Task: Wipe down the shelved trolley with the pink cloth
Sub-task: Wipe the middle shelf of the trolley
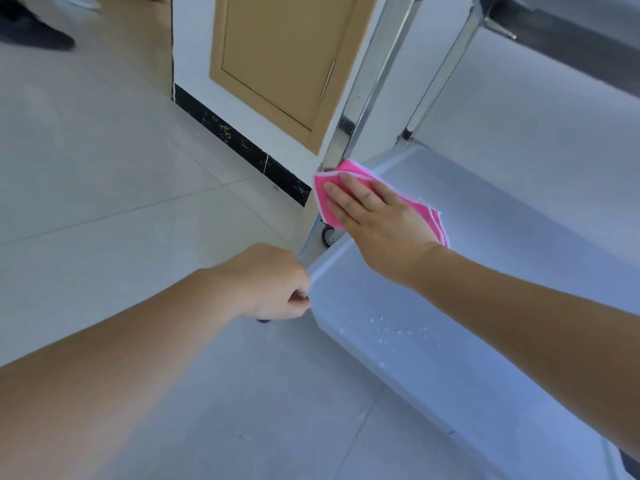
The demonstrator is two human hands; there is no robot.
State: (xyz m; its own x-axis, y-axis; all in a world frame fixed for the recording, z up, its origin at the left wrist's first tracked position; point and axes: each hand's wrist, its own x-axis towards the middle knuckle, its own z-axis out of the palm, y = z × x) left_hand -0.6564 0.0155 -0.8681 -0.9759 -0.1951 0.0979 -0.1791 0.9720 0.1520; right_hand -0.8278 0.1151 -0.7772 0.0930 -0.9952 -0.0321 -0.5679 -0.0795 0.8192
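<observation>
The steel trolley's bottom shelf (pixel 485 306) fills the right half of the head view, with shiny upright posts (pixel 360 109) rising from its far corners. My right hand (pixel 374 220) lies flat, fingers spread, pressing the folded pink cloth (pixel 325 199) onto the shelf's far-left corner, against the base of a post. My left hand (pixel 273 282) is curled around the shelf's near-left corner edge. Small water droplets (pixel 398 330) speckle the shelf near its front rim.
A caster wheel (pixel 328 235) shows under the far corner. A white wall with a black skirting (pixel 242 143) and a tan cabinet door (pixel 280 60) stands just behind the trolley. Pale floor tiles (pixel 104 168) spread to the left. Another person's dark shoe (pixel 34 32) is top left.
</observation>
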